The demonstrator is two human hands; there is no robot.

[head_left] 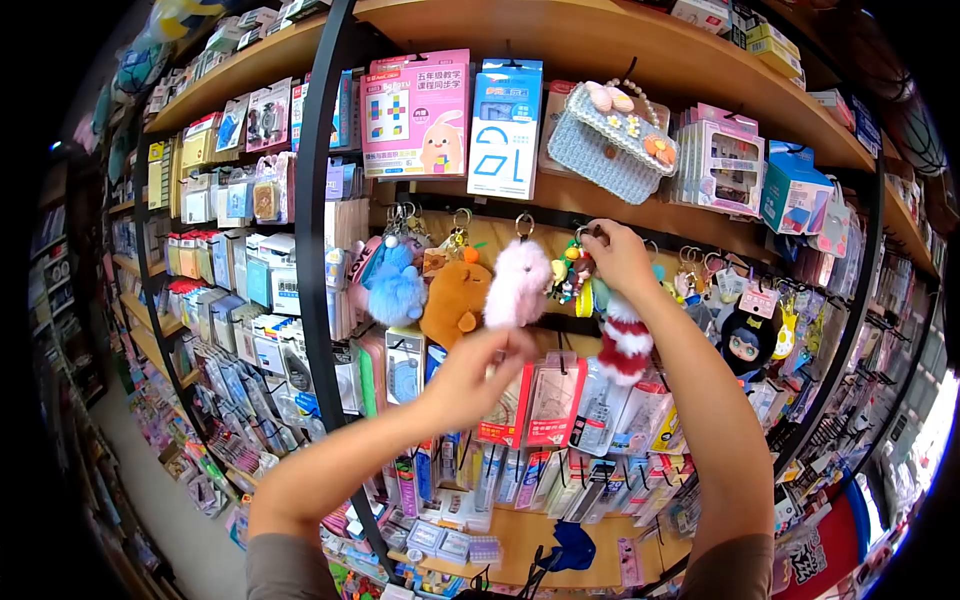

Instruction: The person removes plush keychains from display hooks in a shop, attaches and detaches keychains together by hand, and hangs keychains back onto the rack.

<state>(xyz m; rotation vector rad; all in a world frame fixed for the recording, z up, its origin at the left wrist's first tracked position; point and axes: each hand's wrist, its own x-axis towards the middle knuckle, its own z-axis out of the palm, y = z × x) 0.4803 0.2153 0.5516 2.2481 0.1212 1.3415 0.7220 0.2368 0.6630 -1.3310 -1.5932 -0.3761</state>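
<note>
My right hand (pixel 614 256) is closed at the top of a keychain (pixel 574 275) with small colourful figures and a yellow-green strap, hanging at the rack bar. My left hand (pixel 478 378) is lower and to the left, with blurred, half-bent fingers apart and nothing visible in them. Just above it hangs a pink fluffy keychain (pixel 520 283) on a metal ring. Beside that are a brown plush keychain (pixel 456 303) and a blue fluffy one (pixel 395 285). A red and white fluffy pendant (pixel 624 342) hangs below my right hand, partly behind my wrist.
Above hang a pink boxed set (pixel 416 112), a blue packet (pixel 506 130) and a knitted bag (pixel 612 143). Red packets (pixel 555 400) hang on hooks below. A black upright post (pixel 318 210) stands left. A dark-haired doll keychain (pixel 748 338) hangs right of my forearm.
</note>
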